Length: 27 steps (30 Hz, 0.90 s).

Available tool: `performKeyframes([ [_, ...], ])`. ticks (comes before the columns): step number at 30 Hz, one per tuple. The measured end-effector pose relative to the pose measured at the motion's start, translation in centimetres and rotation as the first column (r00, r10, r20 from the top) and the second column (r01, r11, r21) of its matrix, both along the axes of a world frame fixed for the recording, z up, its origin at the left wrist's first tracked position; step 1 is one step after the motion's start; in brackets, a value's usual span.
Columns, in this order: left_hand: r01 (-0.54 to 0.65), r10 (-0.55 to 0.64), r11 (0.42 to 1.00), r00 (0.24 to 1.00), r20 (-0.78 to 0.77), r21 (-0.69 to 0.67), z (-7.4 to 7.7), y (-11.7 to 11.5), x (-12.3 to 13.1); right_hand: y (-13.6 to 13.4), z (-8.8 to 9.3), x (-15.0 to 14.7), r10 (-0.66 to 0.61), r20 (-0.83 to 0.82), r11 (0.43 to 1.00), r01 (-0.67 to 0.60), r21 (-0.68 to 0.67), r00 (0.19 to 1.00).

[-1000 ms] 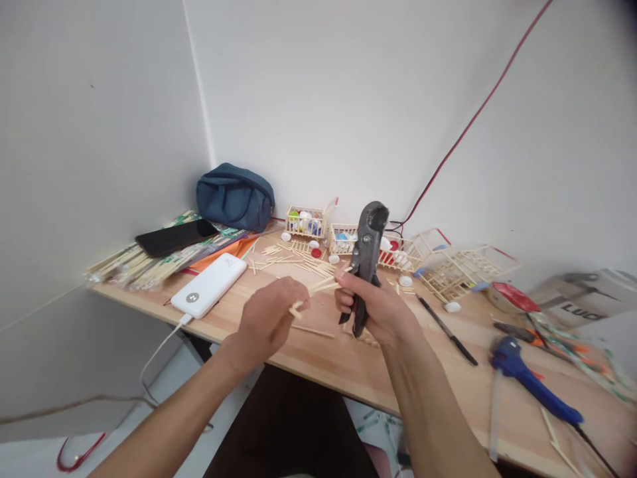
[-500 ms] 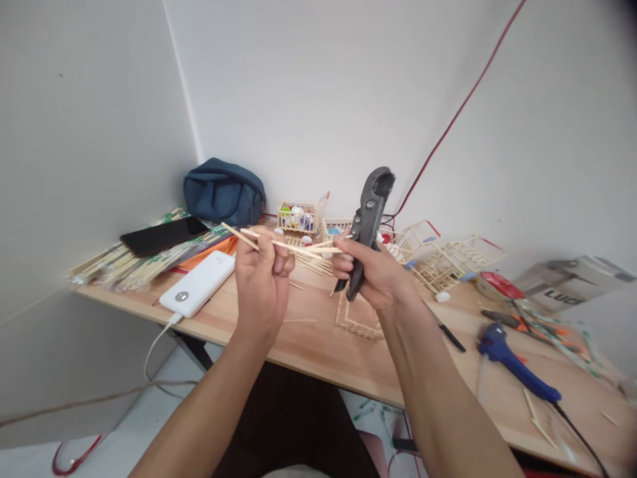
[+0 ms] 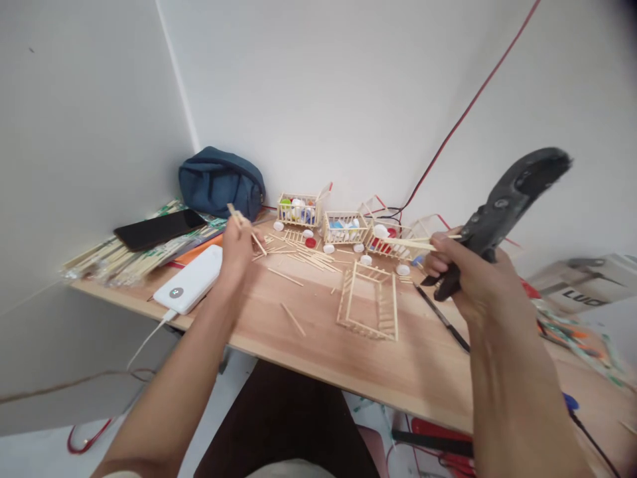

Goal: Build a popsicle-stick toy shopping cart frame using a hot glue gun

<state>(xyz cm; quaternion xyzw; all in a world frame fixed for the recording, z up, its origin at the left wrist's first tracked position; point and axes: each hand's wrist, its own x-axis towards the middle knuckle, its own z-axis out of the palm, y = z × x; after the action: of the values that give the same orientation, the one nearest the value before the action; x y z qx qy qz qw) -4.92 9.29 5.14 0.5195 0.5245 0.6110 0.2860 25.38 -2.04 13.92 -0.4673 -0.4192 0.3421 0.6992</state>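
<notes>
My right hand [image 3: 470,275] is closed round dark cutting pliers [image 3: 502,206], held up over the right part of the wooden desk [image 3: 428,372]; a thin wooden stick [image 3: 405,243] is pinched in the same fingers and points left. My left hand [image 3: 237,244] is closed on a wooden stick [image 3: 246,228] above the desk's left part, next to a white power bank [image 3: 190,288]. A flat frame of sticks [image 3: 371,302] lies on the desk between my hands. Loose sticks [image 3: 293,255] are scattered behind it.
Small stick carts with coloured caps [image 3: 343,229] stand along the wall. A blue pouch [image 3: 221,184], a black phone [image 3: 159,229] on a bundle of sticks [image 3: 114,260], a black pen [image 3: 440,317], a red cable [image 3: 468,116] and a grey box [image 3: 582,292] are around.
My hands have drawn apart: the right swung the pliers out to the right with one stick, and the left moved left and down toward the desk with another.
</notes>
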Motion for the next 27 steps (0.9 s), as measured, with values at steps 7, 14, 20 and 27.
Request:
performKeyframes([
  [7, 0.137, -0.200, 0.979, 0.767, -0.610, -0.149, -2.2, -0.2, 0.0, -1.7, -2.8, 0.6, 0.038, -0.121, 0.979, -0.062, -0.194, 0.992],
  [14, 0.245, -0.259, 0.958, 0.508, -0.821, -0.151, -1.9, -1.6, 0.4, -2.4, -3.9, 0.9, 0.024, -0.133, 0.961, -0.060, -0.269, 0.991],
  [20, 0.463, -0.363, 0.862, 0.281, -0.888, -0.206, -1.8, -3.2, 1.0, -3.2, -4.3, 0.9, -0.001, -0.124, 0.963, -0.033, -0.268, 0.992],
  [27, 0.604, -0.533, 0.743, 0.272, -0.801, -0.289, -2.0, -5.7, 3.1, -4.0, -4.6, 1.6, -0.043, -0.144, 0.962, 0.003, -0.272, 0.989],
])
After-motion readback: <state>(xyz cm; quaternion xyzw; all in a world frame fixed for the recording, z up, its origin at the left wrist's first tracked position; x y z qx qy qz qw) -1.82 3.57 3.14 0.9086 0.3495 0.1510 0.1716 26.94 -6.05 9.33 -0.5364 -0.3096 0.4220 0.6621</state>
